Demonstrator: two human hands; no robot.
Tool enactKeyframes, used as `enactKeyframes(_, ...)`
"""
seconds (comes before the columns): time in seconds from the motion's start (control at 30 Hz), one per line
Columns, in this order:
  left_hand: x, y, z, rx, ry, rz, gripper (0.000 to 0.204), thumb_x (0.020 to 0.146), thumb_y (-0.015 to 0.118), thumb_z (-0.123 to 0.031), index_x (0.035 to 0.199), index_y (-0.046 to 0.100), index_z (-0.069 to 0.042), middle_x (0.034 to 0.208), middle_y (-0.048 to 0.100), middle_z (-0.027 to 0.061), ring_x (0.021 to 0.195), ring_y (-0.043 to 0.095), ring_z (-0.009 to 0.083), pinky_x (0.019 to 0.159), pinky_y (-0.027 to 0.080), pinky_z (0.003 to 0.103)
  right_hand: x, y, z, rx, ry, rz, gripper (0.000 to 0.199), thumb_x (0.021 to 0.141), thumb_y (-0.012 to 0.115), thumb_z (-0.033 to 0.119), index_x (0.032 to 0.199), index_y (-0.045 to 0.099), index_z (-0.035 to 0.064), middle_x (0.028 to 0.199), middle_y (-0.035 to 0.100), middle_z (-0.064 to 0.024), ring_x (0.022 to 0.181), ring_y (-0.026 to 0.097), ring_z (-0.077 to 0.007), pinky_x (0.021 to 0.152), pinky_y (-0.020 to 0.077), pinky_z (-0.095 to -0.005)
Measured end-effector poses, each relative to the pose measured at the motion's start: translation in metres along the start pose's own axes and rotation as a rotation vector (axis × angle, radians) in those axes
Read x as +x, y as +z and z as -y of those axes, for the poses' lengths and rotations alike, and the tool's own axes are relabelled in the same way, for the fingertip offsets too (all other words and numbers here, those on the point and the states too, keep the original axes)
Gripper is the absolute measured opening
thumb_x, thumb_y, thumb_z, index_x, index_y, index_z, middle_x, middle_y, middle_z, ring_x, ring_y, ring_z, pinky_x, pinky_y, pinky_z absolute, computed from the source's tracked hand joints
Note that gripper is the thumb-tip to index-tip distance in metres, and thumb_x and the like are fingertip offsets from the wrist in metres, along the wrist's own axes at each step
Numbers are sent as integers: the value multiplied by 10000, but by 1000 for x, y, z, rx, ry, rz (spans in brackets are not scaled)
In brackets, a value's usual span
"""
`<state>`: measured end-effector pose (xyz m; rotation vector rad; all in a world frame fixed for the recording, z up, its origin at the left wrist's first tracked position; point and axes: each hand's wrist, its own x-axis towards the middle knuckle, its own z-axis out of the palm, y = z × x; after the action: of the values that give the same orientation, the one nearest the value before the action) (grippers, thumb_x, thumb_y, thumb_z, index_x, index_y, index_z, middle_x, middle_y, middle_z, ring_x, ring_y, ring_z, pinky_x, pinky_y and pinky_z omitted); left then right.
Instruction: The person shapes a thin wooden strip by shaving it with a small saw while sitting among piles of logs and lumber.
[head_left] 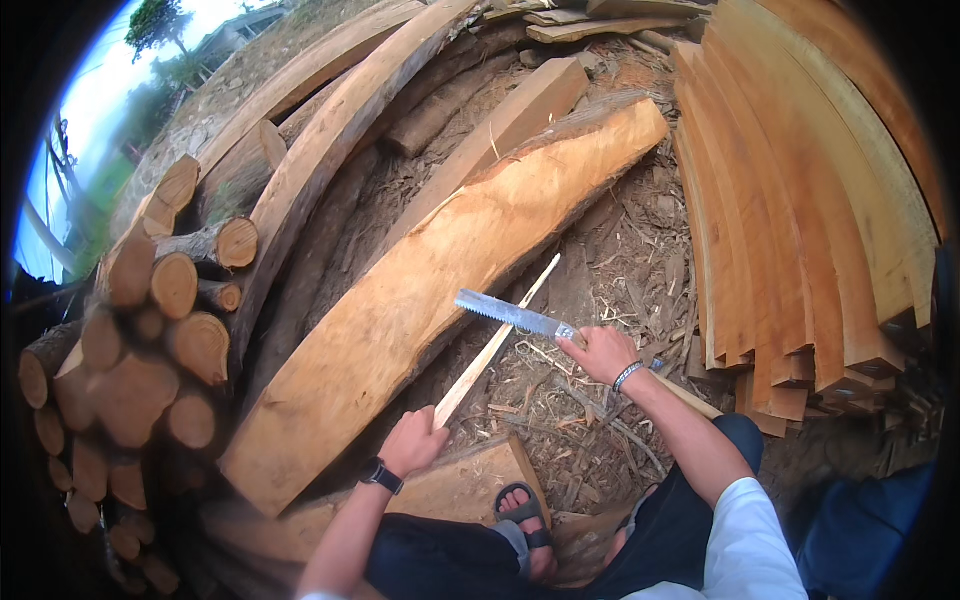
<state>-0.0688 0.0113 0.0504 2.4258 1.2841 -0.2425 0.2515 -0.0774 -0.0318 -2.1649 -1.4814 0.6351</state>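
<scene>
My right hand [603, 353] grips the handle of a hand saw [512, 315], whose toothed blade points left and lies across a thin pale wooden strip [495, 343]. My left hand [413, 441] holds the near end of that strip, just above a wooden block [452, 492]. The strip runs diagonally up and right, beside a wide rough-sawn slab [440, 280]. A black watch is on my left wrist and a bracelet on my right. My sandalled foot [527, 520] rests on the block.
A stack of round logs [150, 350] stands at the left. Sawn boards [800, 200] are piled at the right. Long curved planks [330, 130] lie behind the slab. Bark, chips and sawdust [580, 430] cover the ground between them.
</scene>
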Motion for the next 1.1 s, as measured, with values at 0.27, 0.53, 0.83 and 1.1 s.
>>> enactKeyframes(0.27,1,4,5,21,11,-13,331,800,556,-257,807,554,74,821,609,339,832,607,485,752,473,534,3,0,-3,-39,17,-35,655,899,495,660,853,708,42,792,692,-243,790,697,-392,723,543,-510)
enactKeyframes(0.53,0,0,-1,43,-25,19,335,807,560,-258,815,556,76,818,617,337,838,616,480,763,482,532,3,6,-5,-76,13,-18,671,906,478,664,885,721,39,784,696,-233,773,701,-378,708,549,-498)
enactKeyframes(0.83,-2,-2,-5,38,-29,21,342,816,561,-265,816,564,78,823,622,335,830,620,481,767,488,531,8,-3,-9,-81,13,19,655,916,478,644,889,725,38,798,697,-239,789,701,-385,737,550,-501)
enactKeyframes(1.1,-3,0,-5,17,-32,17,342,812,562,-261,815,570,81,830,618,340,845,618,480,765,486,526,7,2,-11,-58,8,7,659,913,481,651,898,715,35,773,690,-237,775,698,-394,706,552,-500)
